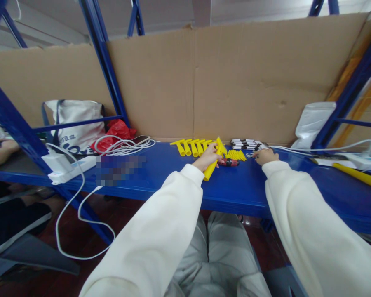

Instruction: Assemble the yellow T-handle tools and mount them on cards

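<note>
"Where's the yellow piece [210,170]?"
"Near the tabletop's [170,177] front edge, in the left hand [207,157], fingers clamped round its smooth tube."
"Right hand [266,156]?"
"By small parts [249,155]; can't tell its fingers."
"Between?"
"Red-black tool [230,162], thin yellow wedges [236,155]; cardboard [250,78] behind."

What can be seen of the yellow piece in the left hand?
The yellow piece looks like smooth plastic, with a thick, rounded handle and a wider head. The left hand grips it around the middle, tilted above the blue table, handle end toward the person. Finer detail is too small to tell.
</note>
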Demonstrator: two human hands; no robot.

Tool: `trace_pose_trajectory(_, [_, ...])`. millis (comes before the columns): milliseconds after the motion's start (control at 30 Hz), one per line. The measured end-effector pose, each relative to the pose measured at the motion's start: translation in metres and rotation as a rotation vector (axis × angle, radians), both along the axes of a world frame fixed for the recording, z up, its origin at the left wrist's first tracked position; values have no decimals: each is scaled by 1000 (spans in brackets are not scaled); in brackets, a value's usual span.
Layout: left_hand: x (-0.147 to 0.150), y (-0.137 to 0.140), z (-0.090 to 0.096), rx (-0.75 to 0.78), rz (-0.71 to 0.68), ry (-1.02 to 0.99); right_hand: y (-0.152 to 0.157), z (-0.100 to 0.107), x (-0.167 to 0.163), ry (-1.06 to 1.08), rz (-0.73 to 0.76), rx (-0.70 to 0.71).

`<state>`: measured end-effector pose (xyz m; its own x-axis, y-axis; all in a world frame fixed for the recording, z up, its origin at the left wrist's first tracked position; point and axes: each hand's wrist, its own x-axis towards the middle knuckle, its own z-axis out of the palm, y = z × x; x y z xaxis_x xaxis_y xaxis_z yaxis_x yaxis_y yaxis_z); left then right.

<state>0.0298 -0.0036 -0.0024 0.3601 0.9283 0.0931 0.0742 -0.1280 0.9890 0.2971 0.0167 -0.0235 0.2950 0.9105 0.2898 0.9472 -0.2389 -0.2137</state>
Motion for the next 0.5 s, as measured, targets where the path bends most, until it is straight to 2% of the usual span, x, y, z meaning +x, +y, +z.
trace_pose_trajectory(167, [0, -5, 3, 2, -17, 3, 0, 0, -4, -57, 63, 12])
trace_pose_trajectory(367, [1, -6, 4, -30, -24, -7, 7, -7, -2, -124, 68, -16])
trace_pose_trajectory(500, [0, -3, 3, -62, -62, -23, 10, -5, -5, -128, 107, 59])
